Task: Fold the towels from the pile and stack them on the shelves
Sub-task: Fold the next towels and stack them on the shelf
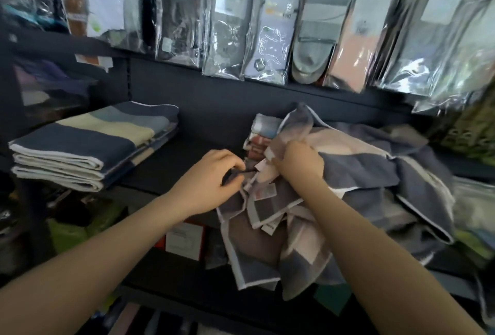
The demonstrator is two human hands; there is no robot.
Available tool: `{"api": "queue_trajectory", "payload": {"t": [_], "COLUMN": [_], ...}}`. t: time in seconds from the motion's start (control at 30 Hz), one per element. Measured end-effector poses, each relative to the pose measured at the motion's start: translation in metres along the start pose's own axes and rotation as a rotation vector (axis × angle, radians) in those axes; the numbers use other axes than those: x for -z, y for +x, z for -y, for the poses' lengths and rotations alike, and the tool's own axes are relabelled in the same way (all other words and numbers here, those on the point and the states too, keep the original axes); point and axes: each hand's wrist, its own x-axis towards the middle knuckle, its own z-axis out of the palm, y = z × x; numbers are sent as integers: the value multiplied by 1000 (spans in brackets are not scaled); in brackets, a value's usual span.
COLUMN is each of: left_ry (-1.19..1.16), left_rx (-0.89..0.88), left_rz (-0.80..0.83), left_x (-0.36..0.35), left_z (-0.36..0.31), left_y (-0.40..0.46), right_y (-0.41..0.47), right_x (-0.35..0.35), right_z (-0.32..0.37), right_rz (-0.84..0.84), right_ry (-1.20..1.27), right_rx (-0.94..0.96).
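Dark back panel, plastic-wrapped sock packs hanging above, red-and-white box below, soft daylight

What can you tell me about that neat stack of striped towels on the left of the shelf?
The stack of folded towels sits on the left part of the dark shelf, apart from both hands. It looks like soft terry cloth, with broad bands of dark navy, cream and grey-blue and pale edges. Several folded layers lie flat, their rounded folds facing the front. Nothing touches it but the shelf.
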Motion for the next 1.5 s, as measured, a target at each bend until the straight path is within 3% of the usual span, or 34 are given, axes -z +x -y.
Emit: {"api": "queue_trajectory", "payload": {"t": [0.07, 0.13, 0.27, 0.33, 0.43, 0.57, 0.7, 0.8, 0.9, 1.0, 1.2, 1.33, 1.5], "left_ry": [-95, -318, -1054, -1328, -1487, -1356, -1270, -951, -577, -283, -196, -200, -123], "left_rx": [102, 295, 723, 796, 805, 917, 735, 503, 224, 50, -258, -252, -6], "left_rz": [70, 86, -2, -5, -3, -151, -347, -403, -319, -334, -187, -177, -343], "left_x": [-5, -11, -21, -24, -29, -37, -36, -34, -29, -28, -19, -11, -3], "left_z": [-3, -8, -30, -37, -43, -55, -63, -70, -80, -90, -99, -91, -50], "left_y": [1, 5, 24, 35, 48, 56, 57, 49, 39, 31, 11, -10, -44], "right_y": [5, -3, -46, -66, -89, -110, -106, -88, -64, -46, -32, -25, -20], "right_x": [-3, 4, 24, 22, 5, -8, -2, 22, 42, 42, 30, 20, 28], "right_z": [2, 2, -8, -17, -33, -50, -60, -65, -66, -63, -81, -103, -110], "right_rz": [-34, -89, -213, -182, -64, -46, 149, -122, -412, -443, -496, -494, -572], "right_ry": [175, 396, 662, 712, 753, 662, 395, 590, 698, 558, 407, 383, 416], "right_rx": [-3, 113, 433, 519, 614, 762, 890, 750, 590, 607, 598, 527, 376]}}
